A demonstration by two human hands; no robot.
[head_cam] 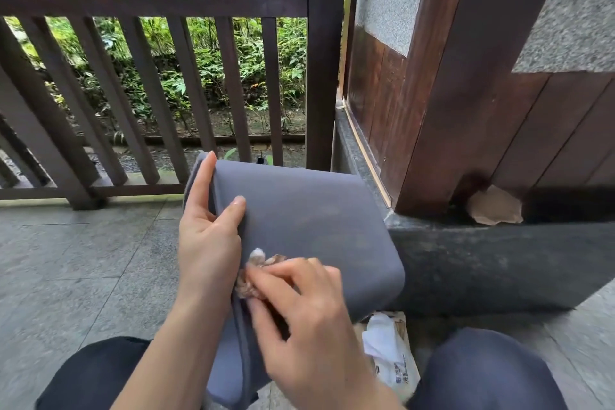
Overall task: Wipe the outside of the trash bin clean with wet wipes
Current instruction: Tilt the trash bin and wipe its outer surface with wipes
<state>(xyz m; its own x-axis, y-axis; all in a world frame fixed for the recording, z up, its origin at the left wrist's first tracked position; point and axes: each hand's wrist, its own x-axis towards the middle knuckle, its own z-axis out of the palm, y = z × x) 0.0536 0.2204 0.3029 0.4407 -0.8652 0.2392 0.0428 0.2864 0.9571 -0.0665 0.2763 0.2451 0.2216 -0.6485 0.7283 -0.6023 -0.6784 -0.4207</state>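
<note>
Gray trash bin tipped on its side between the two hands, held up over the stone floor and between the knees. Left hand wrapped round the bin's rim, thumb flat on the outside wall, fingers curled over the edge to the inside. Right hand just beside the left one, fingers bent and pinching a scrunched, dirty wet wipe, pushed against the bin's outside wall close to the rim. Right hand a bit blurry. Under the right hand and the bin, down on the floor, a white pack with some writing, maybe the wipes pack, hard to tell. Far past the hands, a dark wooden fence with green plants behind it. Off to the right of the hands, a brown wooden post and a crumpled brown paper at its foot on a dark stone ledge.
</note>
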